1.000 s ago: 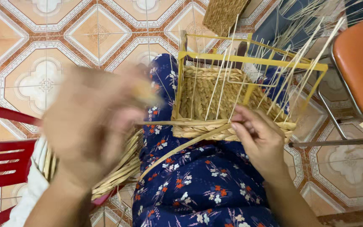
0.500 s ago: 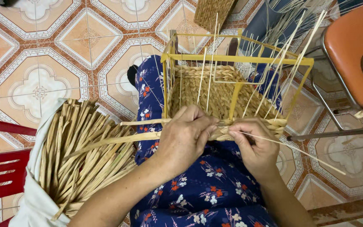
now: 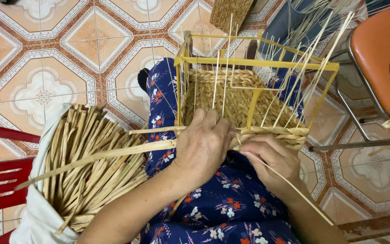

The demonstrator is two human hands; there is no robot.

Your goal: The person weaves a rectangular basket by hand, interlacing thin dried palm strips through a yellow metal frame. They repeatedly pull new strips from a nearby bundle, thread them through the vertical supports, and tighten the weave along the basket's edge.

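A half-woven straw basket (image 3: 231,97) on a yellow wire frame (image 3: 258,61) rests on my lap, over blue flowered cloth (image 3: 231,208). My left hand (image 3: 201,144) presses on the near woven rim and holds a long flat straw strand (image 3: 100,156) that runs off to the left. My right hand (image 3: 269,158) pinches the braided edge (image 3: 285,134) beside it, and a thin pale stake (image 3: 294,190) slants down past its fingers. Thin upright stakes (image 3: 224,68) rise from the basket's base.
A white sack full of dried straw strips (image 3: 86,167) lies at my left, next to a red plastic chair (image 3: 1,180). An orange chair seat (image 3: 375,49) on metal legs stands at the right. A woven mat piece (image 3: 231,13) lies beyond the basket on the tiled floor (image 3: 46,58).
My left hand, raised and blurred a second ago, has come down onto the basket's near rim with a long strand. The right hand has stayed at the braided edge.
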